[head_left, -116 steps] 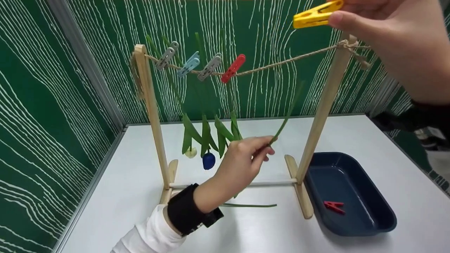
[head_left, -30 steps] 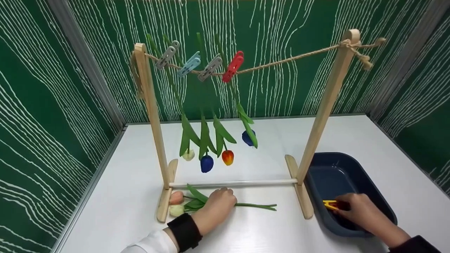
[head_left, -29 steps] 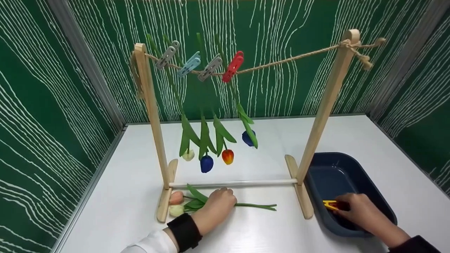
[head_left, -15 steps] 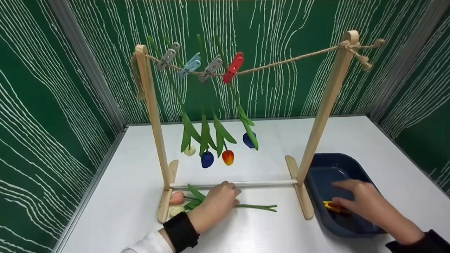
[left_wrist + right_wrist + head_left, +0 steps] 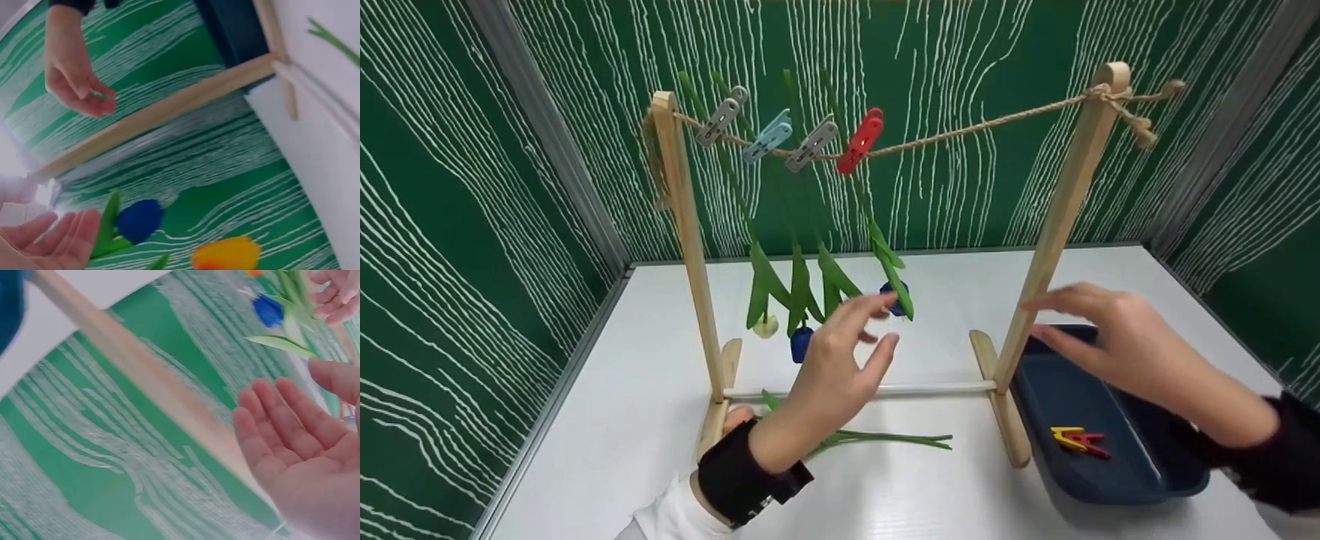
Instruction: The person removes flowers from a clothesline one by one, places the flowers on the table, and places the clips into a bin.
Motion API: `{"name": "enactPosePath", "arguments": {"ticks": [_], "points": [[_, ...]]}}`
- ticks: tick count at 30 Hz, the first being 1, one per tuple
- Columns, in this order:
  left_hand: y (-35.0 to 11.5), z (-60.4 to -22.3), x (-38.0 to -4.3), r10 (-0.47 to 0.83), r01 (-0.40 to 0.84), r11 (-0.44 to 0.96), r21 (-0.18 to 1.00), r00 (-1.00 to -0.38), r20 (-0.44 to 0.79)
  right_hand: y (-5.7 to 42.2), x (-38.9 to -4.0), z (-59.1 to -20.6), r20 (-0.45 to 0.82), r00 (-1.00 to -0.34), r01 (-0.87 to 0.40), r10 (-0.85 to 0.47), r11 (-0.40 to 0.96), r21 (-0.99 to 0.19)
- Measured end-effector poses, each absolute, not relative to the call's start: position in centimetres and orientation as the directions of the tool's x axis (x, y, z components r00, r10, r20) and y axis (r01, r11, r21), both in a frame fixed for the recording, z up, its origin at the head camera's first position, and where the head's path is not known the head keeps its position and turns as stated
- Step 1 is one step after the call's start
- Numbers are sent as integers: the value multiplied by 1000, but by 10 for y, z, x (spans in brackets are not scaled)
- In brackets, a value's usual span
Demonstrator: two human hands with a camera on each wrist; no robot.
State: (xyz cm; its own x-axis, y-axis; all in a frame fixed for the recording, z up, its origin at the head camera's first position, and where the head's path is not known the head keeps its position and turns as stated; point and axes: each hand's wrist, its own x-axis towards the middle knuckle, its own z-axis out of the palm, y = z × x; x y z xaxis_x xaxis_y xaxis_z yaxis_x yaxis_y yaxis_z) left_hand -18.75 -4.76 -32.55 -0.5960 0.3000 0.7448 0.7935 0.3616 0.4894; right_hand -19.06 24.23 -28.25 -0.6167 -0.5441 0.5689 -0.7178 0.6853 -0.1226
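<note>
Four tulips (image 5: 801, 346) hang pegged to the rope (image 5: 975, 131); the left hand (image 5: 840, 360) has lifted off the loose stems (image 5: 896, 437) on the bench (image 5: 945, 495), fingers apart, empty. Yellow peg (image 5: 1063, 433) now down by the red peg (image 5: 1099, 452) in the tray (image 5: 1140, 491), right hand (image 5: 1140, 345) risen, released: both free.

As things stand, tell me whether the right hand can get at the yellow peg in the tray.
Likely yes: the right hand looks empty, and the yellow peg lies in plain view in the open tray; only a red peg crowds it.
</note>
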Motion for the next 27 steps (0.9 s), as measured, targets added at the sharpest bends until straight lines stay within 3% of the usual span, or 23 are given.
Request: {"name": "enactPosePath", "arguments": {"ticks": [6,13,17,22,27], "points": [[-42,-300,-195,179,776,341,531,-608,773,210,-196,-231,635,-481,-813,-604,579,-64],[-39,-281,-209,113,711,275,648,-693,712,177,-205,-187,761,-280,-880,-585,474,40],[-37,-273,-217,106,683,258,683,-723,683,161,-216,-172,789,-218,-880,-575,464,96],[-34,-267,-229,63,645,301,702,-748,660,144,-232,-157,782,-230,-854,-580,506,124],[-35,-267,-239,27,656,297,694,-733,680,125,-239,-143,744,-395,-810,-538,586,-7]]}}
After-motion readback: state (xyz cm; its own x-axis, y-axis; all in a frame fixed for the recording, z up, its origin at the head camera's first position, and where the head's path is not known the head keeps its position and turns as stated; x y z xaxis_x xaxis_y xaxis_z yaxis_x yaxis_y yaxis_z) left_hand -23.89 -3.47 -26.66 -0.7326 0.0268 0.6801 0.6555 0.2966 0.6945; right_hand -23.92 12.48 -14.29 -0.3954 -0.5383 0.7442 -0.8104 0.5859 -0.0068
